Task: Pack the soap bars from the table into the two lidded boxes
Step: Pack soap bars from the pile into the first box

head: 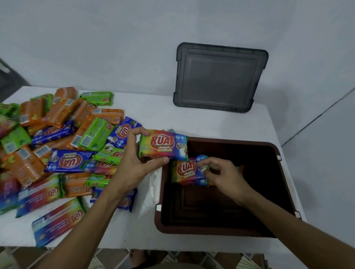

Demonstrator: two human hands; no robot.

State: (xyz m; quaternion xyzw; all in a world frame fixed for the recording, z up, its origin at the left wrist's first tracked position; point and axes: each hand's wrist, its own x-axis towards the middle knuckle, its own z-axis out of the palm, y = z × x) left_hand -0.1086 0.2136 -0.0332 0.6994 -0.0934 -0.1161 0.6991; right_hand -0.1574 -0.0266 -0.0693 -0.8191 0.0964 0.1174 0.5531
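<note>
While left hand (135,163) gripped rainbow soap bar (164,145) over left rim of brown box (217,232), right hand (222,174) pinched second bar (187,170) inside, upper-left corner; floor open below; loose bars (42,144) crowded tabletop (152,115), frame left.

The soap bars (62,160) are sealed in thin plastic film, glossy and faintly crinkled, with light catching on the folds and crimped ends. The box (217,232) is dark moulded plastic, smooth with a dull sheen along its rim, and the lid (220,78) is grey plastic with a matt centre panel. The worktop (142,234) looks white, smooth and matt, and the wall (138,34) has a flat, matt painted finish.
</note>
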